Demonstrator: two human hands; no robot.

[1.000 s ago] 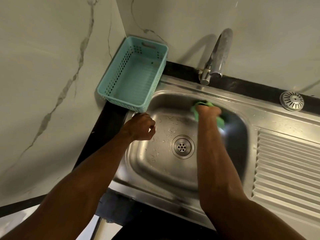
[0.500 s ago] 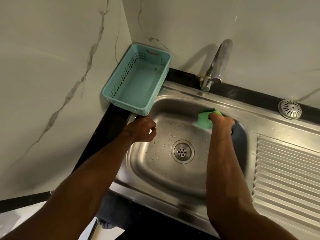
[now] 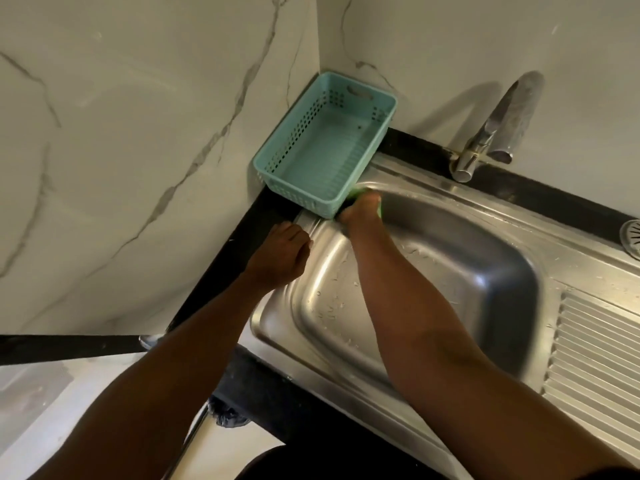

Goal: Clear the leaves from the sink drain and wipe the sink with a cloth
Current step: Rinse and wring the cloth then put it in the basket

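The steel sink (image 3: pixel 491 268) fills the middle and right of the head view, wet with small droplets. My right hand (image 3: pixel 362 211) presses a green cloth (image 3: pixel 356 193) against the basin's back-left corner, just below the teal basket; only thin green edges of the cloth show around the fingers. My left hand (image 3: pixel 280 258) rests as a closed fist on the sink's left rim, holding nothing. My right forearm crosses the basin and hides the drain. No leaves are visible.
A teal perforated basket (image 3: pixel 294 147) sits in the wall corner, overhanging the sink rim. The chrome tap (image 3: pixel 498 126) stands at the back. A ribbed drainboard (image 3: pixel 595 358) lies right, a round strainer (image 3: pixel 632 237) at the far right edge. Marble walls enclose the left and back.
My right hand has swept the cloth leftward along the basin's back wall, from under the tap to the back-left corner. The view shifted right. My left hand stayed on the rim.
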